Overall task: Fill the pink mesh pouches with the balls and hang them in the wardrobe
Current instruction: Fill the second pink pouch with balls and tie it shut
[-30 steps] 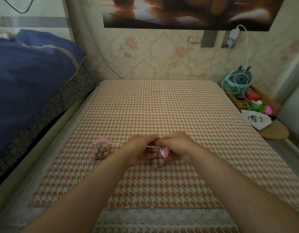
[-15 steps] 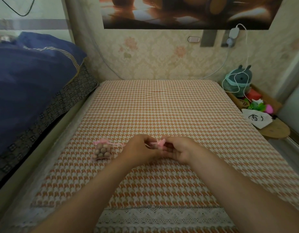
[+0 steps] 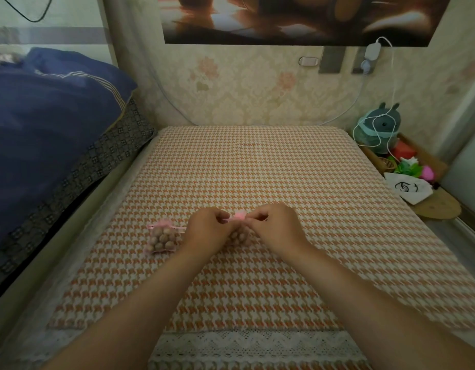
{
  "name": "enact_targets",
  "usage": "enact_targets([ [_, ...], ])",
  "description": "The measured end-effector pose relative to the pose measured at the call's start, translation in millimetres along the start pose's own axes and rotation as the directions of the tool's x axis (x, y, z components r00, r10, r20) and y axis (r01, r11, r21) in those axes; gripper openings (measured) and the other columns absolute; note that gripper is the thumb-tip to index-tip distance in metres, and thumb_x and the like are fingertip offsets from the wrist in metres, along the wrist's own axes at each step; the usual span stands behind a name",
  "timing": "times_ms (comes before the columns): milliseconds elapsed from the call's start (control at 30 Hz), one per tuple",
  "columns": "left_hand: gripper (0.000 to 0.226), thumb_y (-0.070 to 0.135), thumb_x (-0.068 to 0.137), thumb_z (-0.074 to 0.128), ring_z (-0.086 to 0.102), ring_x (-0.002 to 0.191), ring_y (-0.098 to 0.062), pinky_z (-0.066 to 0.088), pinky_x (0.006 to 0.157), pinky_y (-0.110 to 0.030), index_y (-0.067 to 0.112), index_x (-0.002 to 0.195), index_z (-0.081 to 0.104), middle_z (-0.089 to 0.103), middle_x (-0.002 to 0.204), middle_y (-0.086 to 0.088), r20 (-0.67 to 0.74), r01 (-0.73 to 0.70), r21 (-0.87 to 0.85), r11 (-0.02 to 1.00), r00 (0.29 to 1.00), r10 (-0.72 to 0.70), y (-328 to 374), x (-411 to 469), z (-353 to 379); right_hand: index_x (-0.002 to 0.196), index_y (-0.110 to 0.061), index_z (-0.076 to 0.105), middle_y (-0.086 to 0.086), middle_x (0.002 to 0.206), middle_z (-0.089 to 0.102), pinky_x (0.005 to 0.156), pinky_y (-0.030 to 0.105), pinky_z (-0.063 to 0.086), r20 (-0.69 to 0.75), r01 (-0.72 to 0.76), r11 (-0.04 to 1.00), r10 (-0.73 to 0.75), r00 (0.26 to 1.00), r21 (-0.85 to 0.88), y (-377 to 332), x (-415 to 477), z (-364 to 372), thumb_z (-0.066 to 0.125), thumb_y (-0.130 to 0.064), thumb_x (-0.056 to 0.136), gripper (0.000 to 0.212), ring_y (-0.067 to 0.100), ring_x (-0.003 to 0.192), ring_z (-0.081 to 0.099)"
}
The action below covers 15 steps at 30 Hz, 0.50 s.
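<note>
While the second pouch (image 3: 239,236) is held between both hands, approx. at the middle of the checked cloth (image 3: 257,161), its gathered pink top (image 3: 239,216) is seen between the fingertips. The left hand (image 3: 207,231) and the right hand (image 3: 276,231) are both curled. The thumb and forefinger of each are pinched on the pink top or its string, one from each side; whether it is string or mesh cannot be told. Brown balls are seen through the mesh below the fingers, so this pouch is judged as filled. The step in hand is probably the closing of its mouth, i.e. the string is being pulled tight.

A first pouch (image 3: 163,239) is laid on the cloth just beside the left hand, not touched by it. It is full of balls and its top is gathered w/ strings out to the sides, so it is judged as finished. No loose balls are seen on the cloth. The wardrobe is not in view. The hanging of both pouches is left, so the task is judged approx. half done.
</note>
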<state>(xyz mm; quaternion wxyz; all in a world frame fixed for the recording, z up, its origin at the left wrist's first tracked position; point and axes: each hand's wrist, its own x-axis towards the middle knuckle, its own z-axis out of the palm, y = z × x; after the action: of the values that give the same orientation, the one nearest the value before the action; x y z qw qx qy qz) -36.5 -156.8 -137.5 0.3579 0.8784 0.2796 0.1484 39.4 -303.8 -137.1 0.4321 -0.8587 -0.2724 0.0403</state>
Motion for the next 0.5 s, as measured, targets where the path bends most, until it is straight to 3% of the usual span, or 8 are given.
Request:
enact_targets([
  [100,0.031,0.045,0.088,0.066,0.064,0.077,-0.015,0.044,0.064,-0.025,0.016,0.081,0.077,0.072,0.080,0.001,0.090,-0.121,0.215,0.969,0.991,0.104,0.3,3.4,-6.3,0.093,-0.027,0.081,-0.010,0.102,0.071,0.080,0.032,0.054,0.101,0.262,0.933,-0.245,0.964,-0.245,1.7,0.7,4.2,0.073,-0.032,0.090,0.009,0.009,0.090,0.064],
  [200,0.023,0.035,0.091,0.065,0.066,0.077,-0.013,0.044,0.065,-0.024,0.017,0.088,0.079,0.075,0.084,-0.001,0.181,-0.149,0.220,0.964,0.977,0.110,-3.8,4.4,-14.8,0.098,-0.025,0.080,-0.010,0.112,0.071,0.078,0.037,0.056,0.166,0.423,0.837,-0.389,0.906,-0.346,1.6,1.3,10.1,0.071,-0.032,0.091,0.013,0.013,0.096,0.067],
  [333,0.025,0.025,0.093,0.061,0.067,0.096,-0.012,0.049,0.082,-0.021,0.017,0.113,0.075,0.075,0.110,-0.001,0.219,-0.169,0.192,0.967,0.968,0.126,-11.4,4.8,-27.8,0.102,-0.029,0.081,-0.015,0.119,0.070,0.068,0.024,0.052,0.180,0.532,0.739,-0.507,0.843,-0.413,-3.7,4.0,13.9,0.068,-0.031,0.093,0.015,0.009,0.093,0.069],
  [400,0.028,0.019,0.094,0.059,0.066,0.107,-0.015,0.048,0.091,-0.023,0.015,0.119,0.072,0.072,0.118,-0.003,0.215,-0.175,0.242,0.954,0.969,0.123,-16.5,6.3,-34.3,0.102,-0.029,0.081,-0.014,0.116,0.071,0.069,0.025,0.053,0.220,0.546,0.716,-0.503,0.836,-0.435,-7.2,6.5,15.6,0.065,-0.032,0.095,0.018,0.009,0.094,0.069],
  [500,0.022,0.024,0.091,0.063,0.066,0.095,-0.015,0.049,0.081,-0.023,0.017,0.107,0.076,0.075,0.103,-0.001,0.212,-0.199,0.328,0.923,0.968,0.133,-22.1,7.3,-41.5,0.100,-0.028,0.080,-0.012,0.108,0.074,0.070,0.028,0.052,0.237,0.539,0.724,-0.485,0.842,-0.430,-12.1,8.0,18.5,0.066,-0.031,0.093,0.015,0.011,0.093,0.069],
])
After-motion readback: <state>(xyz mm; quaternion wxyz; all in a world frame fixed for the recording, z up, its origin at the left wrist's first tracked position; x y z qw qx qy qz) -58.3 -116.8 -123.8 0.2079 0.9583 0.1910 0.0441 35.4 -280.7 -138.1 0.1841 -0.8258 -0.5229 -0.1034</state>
